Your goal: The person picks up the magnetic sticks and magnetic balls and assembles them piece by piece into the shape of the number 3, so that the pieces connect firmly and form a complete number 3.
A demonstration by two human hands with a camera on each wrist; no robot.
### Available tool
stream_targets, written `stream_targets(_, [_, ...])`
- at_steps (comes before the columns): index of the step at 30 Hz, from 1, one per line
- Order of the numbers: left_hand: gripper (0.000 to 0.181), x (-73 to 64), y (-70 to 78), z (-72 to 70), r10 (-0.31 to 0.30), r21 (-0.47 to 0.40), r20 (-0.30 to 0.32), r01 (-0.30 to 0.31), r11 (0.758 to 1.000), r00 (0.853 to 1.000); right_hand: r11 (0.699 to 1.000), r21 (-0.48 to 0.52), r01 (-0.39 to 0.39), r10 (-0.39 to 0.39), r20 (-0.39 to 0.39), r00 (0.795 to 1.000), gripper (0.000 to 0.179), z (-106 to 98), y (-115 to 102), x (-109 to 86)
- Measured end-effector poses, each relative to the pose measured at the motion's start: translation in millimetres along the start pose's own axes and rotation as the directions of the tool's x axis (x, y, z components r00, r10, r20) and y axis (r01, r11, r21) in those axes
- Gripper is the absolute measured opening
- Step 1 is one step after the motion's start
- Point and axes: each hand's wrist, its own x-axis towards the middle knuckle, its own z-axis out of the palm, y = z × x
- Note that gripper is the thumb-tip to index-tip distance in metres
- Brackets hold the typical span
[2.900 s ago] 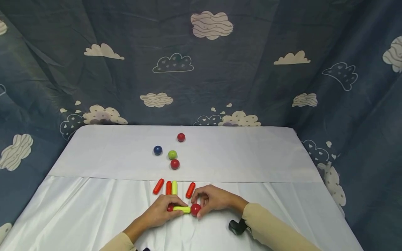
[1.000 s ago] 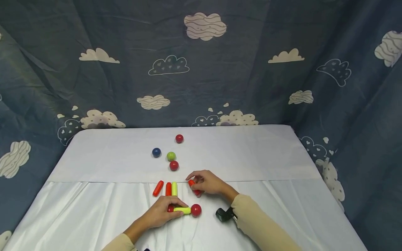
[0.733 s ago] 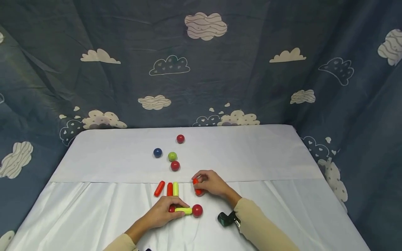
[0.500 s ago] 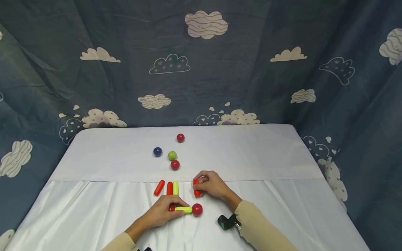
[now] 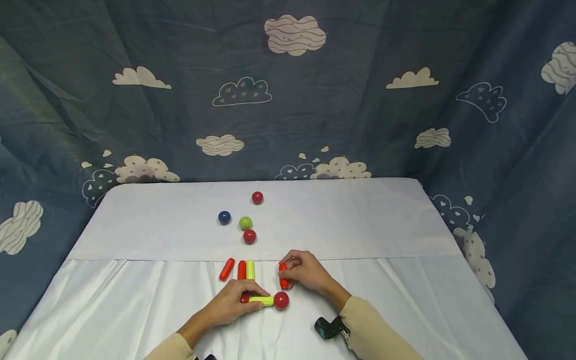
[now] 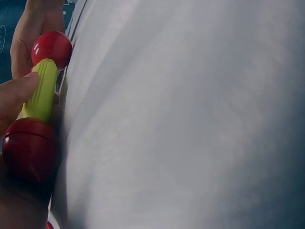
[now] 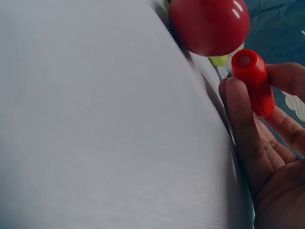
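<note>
My left hand [image 5: 231,302] pinches a yellow-green stick [image 5: 263,301] between thumb and fingers, just above the white cloth. A red ball [image 5: 281,301] sits at the stick's right end, and a second red ball [image 6: 31,149] at its other end, partly covered by the hand in the head view. Just beyond the right-hand ball, my right hand [image 5: 310,272] holds a red stick [image 5: 283,276] between thumb and fingers. In the right wrist view, the red stick's round end [image 7: 245,59] faces the camera, and a small gap seems to separate it from the ball.
Beyond the left hand lie a slanted red stick [image 5: 227,269], another red stick [image 5: 242,270] and a yellow-green stick [image 5: 250,270] side by side. Farther back are a blue ball [image 5: 224,217], a green ball [image 5: 245,223] and two red balls [image 5: 249,236]. A patterned curtain [image 5: 288,100] hangs behind.
My right hand has left the red ball at the stick's end and picked up a loose red stick. It has turned that stick and brought it nearer the ball. My left hand stays put.
</note>
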Motion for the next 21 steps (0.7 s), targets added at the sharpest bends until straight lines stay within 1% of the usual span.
stream_targets(3, [0.018,-0.5,-0.2,0.0,0.001,0.000,0.001,-0.001,1.000,1.000,1.000,0.014,0.009,-0.009,0.013,1.000,0.021,1,-2,-2.5])
stream_targets(6, [0.018,-0.4,-0.3,-0.2,0.005,-0.003,0.001,-0.005,1.000,1.000,1.000,0.017,-0.006,0.006,0.028,1.000,0.021,2,-3,-3.0])
stream_targets(8, [0.018,0.0,0.1,-0.6,0.006,-0.005,0.004,-0.006,1.000,1.000,1.000,0.021,-0.014,0.013,0.040,0.999,0.021,3,2,-1.1])
stream_targets(14, [0.019,0.5,0.8,-1.2,-0.007,-0.009,0.009,0.007,1.000,1.000,0.999,0.042,-0.019,0.017,0.059,0.998,0.024,3,26,7.9])
stream_targets(16, [0.019,0.3,0.6,-1.1,-0.014,-0.010,0.009,0.015,1.000,1.000,0.999,0.049,-0.020,0.017,0.065,0.998,0.025,3,30,9.1])
stream_targets(21, [0.018,0.5,-0.8,0.3,0.001,-0.020,0.003,-0.001,1.000,1.000,0.997,0.080,-0.008,0.001,0.094,0.996,0.027,3,32,10.6])
